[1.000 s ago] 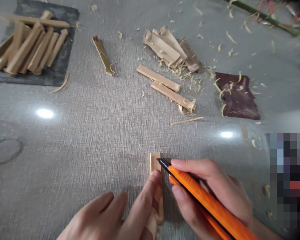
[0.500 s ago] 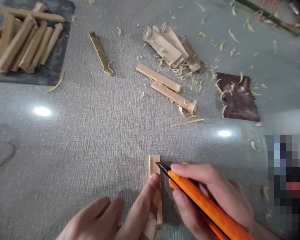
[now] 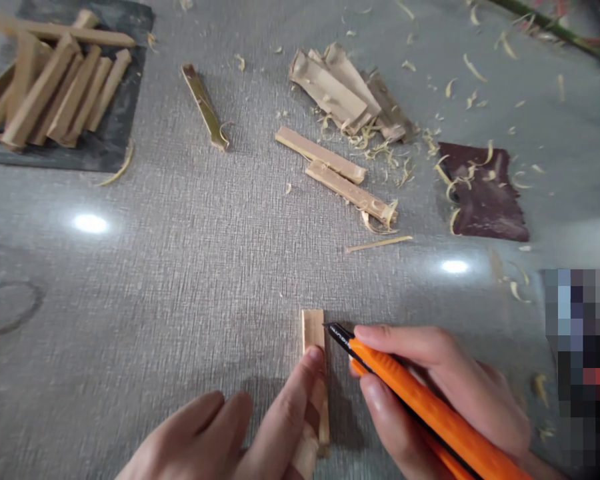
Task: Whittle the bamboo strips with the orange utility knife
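A short pale bamboo strip (image 3: 313,328) lies lengthwise on the grey textured table, low in the middle of the view. My left hand (image 3: 230,430) presses it down, the index fingertip on its upper face and the other fingers curled. Much of the strip's lower part is hidden under that hand. In my right hand (image 3: 440,393) is an orange utility knife (image 3: 420,400) with a black blade, gripped between thumb and fingers. The blade's tip points left and is by the strip's right edge, near its far end; whether they touch I cannot tell.
Several bamboo sticks (image 3: 63,90) are piled on a dark mat (image 3: 115,143). A green-skinned piece (image 3: 205,107), stacked split pieces (image 3: 335,93), two flat strips (image 3: 325,155) and a thin sliver (image 3: 380,244) lie beyond my hands. Curled shavings surround brown sandpaper (image 3: 487,210).
The knife in my right hand has shifted slightly right, its tip moving from over the strip's face to its right edge. My left hand still presses the strip. The whole view has shifted slightly.
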The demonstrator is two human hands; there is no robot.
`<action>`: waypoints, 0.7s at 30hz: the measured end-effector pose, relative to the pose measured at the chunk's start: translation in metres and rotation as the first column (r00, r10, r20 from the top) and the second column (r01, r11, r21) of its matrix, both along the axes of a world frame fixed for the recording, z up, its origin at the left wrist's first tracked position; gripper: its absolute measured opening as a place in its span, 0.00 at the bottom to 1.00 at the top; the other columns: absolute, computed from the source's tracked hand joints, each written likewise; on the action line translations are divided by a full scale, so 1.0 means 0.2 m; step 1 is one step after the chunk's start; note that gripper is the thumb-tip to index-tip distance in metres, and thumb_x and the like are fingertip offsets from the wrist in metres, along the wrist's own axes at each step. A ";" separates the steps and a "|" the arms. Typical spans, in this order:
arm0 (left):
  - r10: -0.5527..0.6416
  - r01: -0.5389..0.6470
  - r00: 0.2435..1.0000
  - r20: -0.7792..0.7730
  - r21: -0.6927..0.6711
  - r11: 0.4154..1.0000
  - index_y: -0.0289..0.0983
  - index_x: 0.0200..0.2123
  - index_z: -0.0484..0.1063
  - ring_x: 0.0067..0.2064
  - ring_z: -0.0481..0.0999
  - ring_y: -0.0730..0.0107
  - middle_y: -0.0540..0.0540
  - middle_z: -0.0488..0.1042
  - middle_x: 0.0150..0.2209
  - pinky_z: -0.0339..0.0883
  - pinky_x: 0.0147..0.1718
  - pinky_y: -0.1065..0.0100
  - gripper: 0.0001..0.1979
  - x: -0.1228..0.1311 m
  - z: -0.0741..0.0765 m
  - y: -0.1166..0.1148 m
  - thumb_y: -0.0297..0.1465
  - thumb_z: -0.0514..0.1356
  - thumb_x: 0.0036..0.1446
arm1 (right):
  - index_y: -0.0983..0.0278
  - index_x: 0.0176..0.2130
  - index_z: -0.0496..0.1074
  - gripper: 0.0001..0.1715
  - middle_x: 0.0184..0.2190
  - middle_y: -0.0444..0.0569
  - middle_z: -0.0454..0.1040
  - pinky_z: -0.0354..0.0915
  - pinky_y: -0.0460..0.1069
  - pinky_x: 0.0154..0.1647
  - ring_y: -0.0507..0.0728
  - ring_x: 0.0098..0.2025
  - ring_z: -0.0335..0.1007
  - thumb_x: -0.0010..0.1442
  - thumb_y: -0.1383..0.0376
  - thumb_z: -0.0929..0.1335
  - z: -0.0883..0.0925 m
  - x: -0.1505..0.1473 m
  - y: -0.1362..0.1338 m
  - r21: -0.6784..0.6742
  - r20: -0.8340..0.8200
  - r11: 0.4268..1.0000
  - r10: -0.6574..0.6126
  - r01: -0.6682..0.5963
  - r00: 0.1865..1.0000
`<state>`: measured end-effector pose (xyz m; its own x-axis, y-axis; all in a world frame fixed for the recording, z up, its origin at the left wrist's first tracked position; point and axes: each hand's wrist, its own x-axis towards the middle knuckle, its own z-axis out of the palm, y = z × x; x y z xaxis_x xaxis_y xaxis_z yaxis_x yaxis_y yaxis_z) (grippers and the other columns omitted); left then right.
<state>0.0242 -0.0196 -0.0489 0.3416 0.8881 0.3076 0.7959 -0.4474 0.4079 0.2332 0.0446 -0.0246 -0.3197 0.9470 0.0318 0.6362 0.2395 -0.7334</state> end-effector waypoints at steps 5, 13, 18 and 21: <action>0.018 -0.020 1.000 0.020 0.054 0.998 0.31 0.62 0.74 0.14 0.63 0.73 0.49 0.83 0.29 0.57 0.08 0.61 0.22 0.01 -0.02 0.00 0.27 0.52 0.69 | 0.53 0.50 0.70 0.13 0.32 0.42 0.82 0.71 0.50 0.24 0.55 0.26 0.79 0.66 0.67 0.65 0.01 -0.01 0.00 0.044 0.038 0.999 0.003 -0.005 0.999; 0.024 -0.020 0.999 -0.047 0.080 0.997 0.29 0.58 0.76 0.15 0.63 0.77 0.54 0.78 0.25 0.58 0.12 0.63 0.20 0.00 0.03 0.01 0.22 0.52 0.69 | 0.53 0.49 0.70 0.13 0.33 0.43 0.82 0.71 0.50 0.25 0.56 0.29 0.81 0.66 0.67 0.64 0.02 -0.02 -0.01 0.076 0.092 0.997 0.002 -0.009 0.996; 0.039 -0.038 0.999 -0.031 0.059 0.998 0.29 0.61 0.74 0.15 0.63 0.77 0.54 0.76 0.24 0.59 0.13 0.67 0.21 0.01 0.02 0.00 0.23 0.51 0.70 | 0.52 0.49 0.69 0.14 0.31 0.40 0.81 0.69 0.50 0.23 0.54 0.25 0.79 0.66 0.68 0.64 0.00 0.00 0.02 0.065 0.046 0.998 0.023 -0.026 0.999; 0.037 -0.035 0.998 -0.041 0.055 0.998 0.29 0.61 0.74 0.16 0.64 0.78 0.53 0.78 0.25 0.60 0.14 0.68 0.21 0.01 0.02 -0.01 0.23 0.50 0.71 | 0.51 0.49 0.70 0.15 0.29 0.38 0.80 0.67 0.49 0.21 0.53 0.24 0.77 0.65 0.68 0.66 0.00 0.02 0.04 0.049 0.010 0.998 0.049 -0.050 0.999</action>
